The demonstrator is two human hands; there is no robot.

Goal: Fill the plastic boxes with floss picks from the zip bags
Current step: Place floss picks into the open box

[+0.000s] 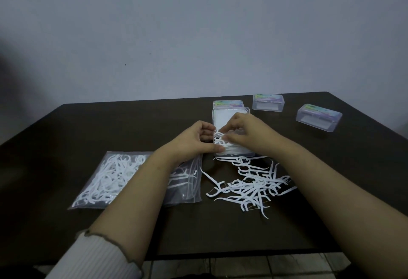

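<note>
— Now, what is held over the open plastic box (229, 117)?

— Floss picks (219, 139) are pinched between the left hand (194, 139) and the right hand (245, 134), fingers curled round them.

— And elsewhere on the tabletop (110, 124)?

— Loose picks (251, 184) are scattered just below; two zip bags (114, 179) are laid at left, two closed boxes (318, 117) at right.

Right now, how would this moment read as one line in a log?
left hand: steadies open box | right hand: pressing floss picks in | loose picks: beside box | zip bags: left | closed boxes: far right
</note>
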